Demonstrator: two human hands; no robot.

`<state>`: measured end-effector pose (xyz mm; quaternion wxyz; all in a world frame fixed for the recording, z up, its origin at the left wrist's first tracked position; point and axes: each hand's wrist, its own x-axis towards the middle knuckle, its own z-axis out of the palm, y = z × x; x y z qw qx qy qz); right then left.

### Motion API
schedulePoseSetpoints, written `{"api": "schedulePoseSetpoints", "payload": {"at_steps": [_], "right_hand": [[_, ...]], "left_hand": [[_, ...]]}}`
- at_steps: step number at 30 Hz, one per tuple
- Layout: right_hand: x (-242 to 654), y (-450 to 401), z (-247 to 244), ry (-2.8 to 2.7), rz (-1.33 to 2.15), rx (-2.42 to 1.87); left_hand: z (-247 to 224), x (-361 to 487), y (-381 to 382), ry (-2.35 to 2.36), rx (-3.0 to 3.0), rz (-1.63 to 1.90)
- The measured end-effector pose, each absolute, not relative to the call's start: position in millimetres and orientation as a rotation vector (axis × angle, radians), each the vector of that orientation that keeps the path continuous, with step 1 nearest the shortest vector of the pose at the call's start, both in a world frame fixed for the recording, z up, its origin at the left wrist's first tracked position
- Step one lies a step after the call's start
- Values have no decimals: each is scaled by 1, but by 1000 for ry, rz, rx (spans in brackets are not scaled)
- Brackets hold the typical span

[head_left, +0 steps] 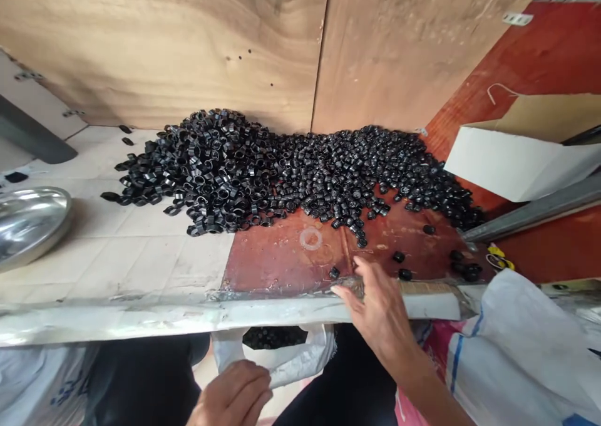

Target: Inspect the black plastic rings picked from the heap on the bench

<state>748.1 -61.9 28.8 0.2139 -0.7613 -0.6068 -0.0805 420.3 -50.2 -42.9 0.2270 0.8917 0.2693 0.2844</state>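
Right hand (378,313) open, palm down and fingers spread, at the front edge of the worktop (117,316), fingertips just beside a lone black ring (333,273). Left hand (232,394) below that edge, fingers curled against the rim of a white woven sack (286,360); no telling whether gripping or only touching. Dark rings visible inside the sack's mouth.

Main heap of black rings (282,175) along the back edge of the worktop, banked against a plywood wall (164,44) and spreading toward the right corner, with strays (404,274) scattered near the front right corner. Probably light, stiff moulded plastic or rubber, a little slick, and quick to roll when nudged. Best held singly by the rim between finger and thumb, or scooped by the handful from the heap.

Near the left edge, a steel bowl (28,222); past the right edge, a white carton (521,156).
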Motion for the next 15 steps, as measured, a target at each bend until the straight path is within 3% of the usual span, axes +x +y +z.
{"api": "schedulePoseSetpoints", "payload": {"at_steps": [4,7,10,15], "right_hand": [[741,-27,32,-1742,-168,-2117],[747,-20,36,-1659,-353,-2158],[758,-18,27,-1562,-601,-2210],[749,15,7,-1664,-490,-2222]], "left_hand": [[13,415,2,838,2576,880],[35,418,47,1207,2609,898],[36,419,98,1642,2522,849],[21,417,173,1683,2441,640]]}}
